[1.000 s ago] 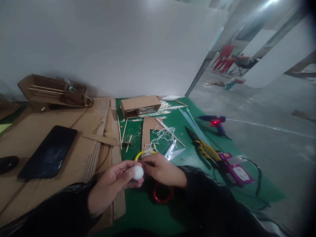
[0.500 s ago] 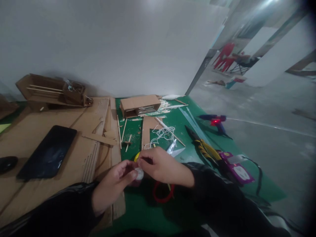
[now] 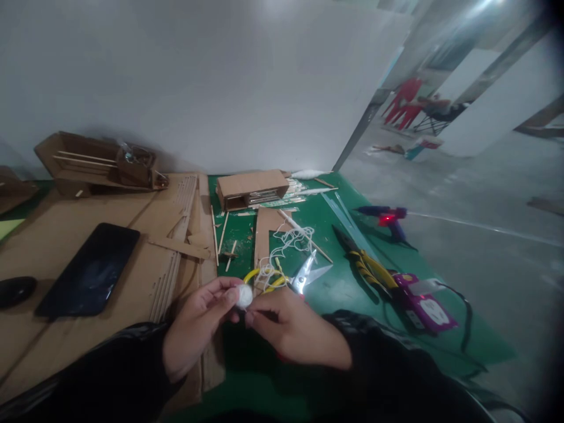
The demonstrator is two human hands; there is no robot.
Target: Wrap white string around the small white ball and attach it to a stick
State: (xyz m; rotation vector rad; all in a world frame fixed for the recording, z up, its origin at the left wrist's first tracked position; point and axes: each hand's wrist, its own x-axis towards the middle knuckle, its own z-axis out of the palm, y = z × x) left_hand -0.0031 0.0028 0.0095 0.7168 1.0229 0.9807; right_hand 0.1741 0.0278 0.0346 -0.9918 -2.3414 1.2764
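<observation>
A small white ball of string point(image 3: 244, 296) is pinched between the thumb and fingers of my left hand point(image 3: 198, 326). Close by on its right, my right hand point(image 3: 295, 329) has thumb and forefinger pressed together at the ball's lower edge; the strand in that pinch is barely visible. Loose white string point(image 3: 293, 238) lies tangled on the table beyond my hands and runs back toward them. Open scissors point(image 3: 304, 275) with silver blades lie just past my right hand, their yellow and red handles partly covered by it and the string.
On the green table point(image 3: 348, 288) are yellow-black pliers point(image 3: 368, 267), a purple box point(image 3: 425, 305), a glue gun point(image 3: 388, 217) with a red light, and a cardboard box point(image 3: 251, 188). Cardboard sheets point(image 3: 145, 235) at left carry a dark tablet point(image 3: 90, 267). A wall stands behind.
My right hand has moved down from above the ball to its lower right side. The ball has turned and risen slightly in my left hand, uncovering the scissors' yellow handle.
</observation>
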